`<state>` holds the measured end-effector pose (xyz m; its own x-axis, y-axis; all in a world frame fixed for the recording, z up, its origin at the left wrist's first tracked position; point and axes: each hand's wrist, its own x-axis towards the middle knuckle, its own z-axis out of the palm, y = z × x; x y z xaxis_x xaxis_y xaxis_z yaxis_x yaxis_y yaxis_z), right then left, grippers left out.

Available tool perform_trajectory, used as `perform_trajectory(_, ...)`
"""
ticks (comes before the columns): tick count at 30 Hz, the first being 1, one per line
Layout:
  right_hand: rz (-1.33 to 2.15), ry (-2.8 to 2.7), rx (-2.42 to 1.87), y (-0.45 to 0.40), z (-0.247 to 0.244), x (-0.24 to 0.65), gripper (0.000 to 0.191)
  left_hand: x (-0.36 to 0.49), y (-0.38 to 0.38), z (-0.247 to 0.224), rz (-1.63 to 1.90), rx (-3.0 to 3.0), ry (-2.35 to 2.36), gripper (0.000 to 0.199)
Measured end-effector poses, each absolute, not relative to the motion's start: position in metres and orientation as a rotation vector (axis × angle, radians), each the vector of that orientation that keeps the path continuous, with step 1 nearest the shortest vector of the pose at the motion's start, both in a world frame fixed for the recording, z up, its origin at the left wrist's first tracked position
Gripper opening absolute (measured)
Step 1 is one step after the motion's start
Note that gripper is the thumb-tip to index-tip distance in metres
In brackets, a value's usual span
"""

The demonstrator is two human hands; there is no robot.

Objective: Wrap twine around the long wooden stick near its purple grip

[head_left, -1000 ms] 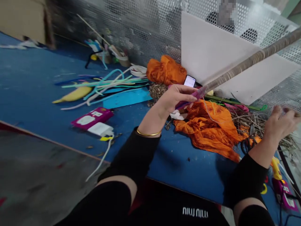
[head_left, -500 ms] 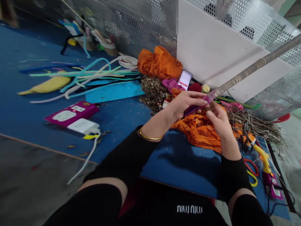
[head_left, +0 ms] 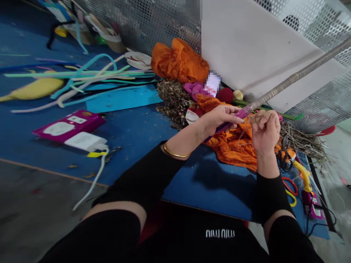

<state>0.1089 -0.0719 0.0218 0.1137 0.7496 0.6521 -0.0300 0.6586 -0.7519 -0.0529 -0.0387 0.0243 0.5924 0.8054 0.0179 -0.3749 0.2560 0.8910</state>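
Note:
My left hand (head_left: 219, 118) is closed around the lower end of a long brown stick (head_left: 292, 81), where a purple wrapping (head_left: 242, 112) covers it. From there the stick slants up to the right. My right hand (head_left: 265, 131) is drawn a little to the right of the wrapping with its fingers pinched together. What they pinch is too fine to make out; a thin pale strand shows faintly below. Under both hands lies a crumpled orange cloth (head_left: 233, 151), and dark-handled shears (head_left: 285, 155) are near my right wrist.
Pipe cleaners (head_left: 90, 75), a purple power strip (head_left: 70, 126) and a rolled orange cloth (head_left: 178, 62) lie to the left on the blue table (head_left: 153, 146). A phone (head_left: 212, 84) leans behind my hands. Dry twigs (head_left: 304, 140) and a yellow-handled glue gun (head_left: 303, 175) are at right.
My right hand has moved right, away from the purple wrapping, and its fingers have closed into a pinch. My left hand keeps its hold on the stick. The view has shifted slightly.

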Motion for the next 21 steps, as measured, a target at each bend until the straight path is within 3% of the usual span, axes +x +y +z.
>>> perform_trajectory(4, 0.727, -1.294, -0.799, -0.078, 0.028, 0.113, 0.052, -0.051, -0.043, 0.025, 0.929, 1.051, 0.522, 0.046)
perform_trajectory(14, 0.647, -1.233, -0.816, -0.092, 0.029, 0.104, 0.046, -0.047, -0.047, 0.022, 1.002, 1.013, 0.623, 0.048)
perform_trajectory(21, 0.552, -1.444, -0.843, -0.095, 0.029, 0.108, 0.044, -0.046, -0.046, 0.027, 0.961, 1.073, 0.625, 0.017)
